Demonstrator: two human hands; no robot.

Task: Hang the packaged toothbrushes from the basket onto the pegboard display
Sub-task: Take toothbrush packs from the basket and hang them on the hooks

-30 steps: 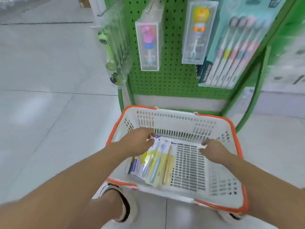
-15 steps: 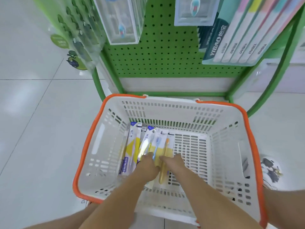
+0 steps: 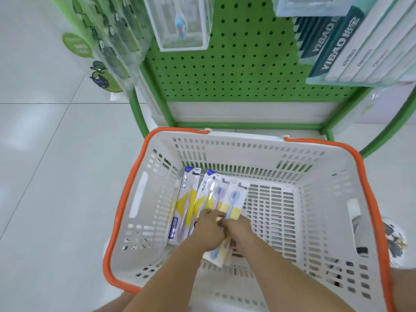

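A white basket with an orange rim (image 3: 126, 199) stands on the floor below the green pegboard (image 3: 236, 64). Several packaged toothbrushes lie at the left of its bottom, among them a yellow-and-white pack (image 3: 184, 206). Both my hands reach into the basket and meet over the pile. My left hand (image 3: 209, 230) curls its fingers on the pack with the blue toothbrush (image 3: 234, 202), and my right hand (image 3: 239, 233) grips the same pack from the right. The pack's lower end shows between my forearms, tilted off the basket bottom.
A clear boxed toothbrush (image 3: 180, 23) and a large multi-brush pack (image 3: 360, 46) hang on the pegboard. Clear packs (image 3: 112, 41) hang on the rack's left side. Green frame tubes (image 3: 382, 131) flank the basket. White tiled floor lies to the left.
The view has dropped closer over the basket. My hands have shifted from the pack with the orange brush onto the blue-brush pack, whose lower end now lifts between my forearms.
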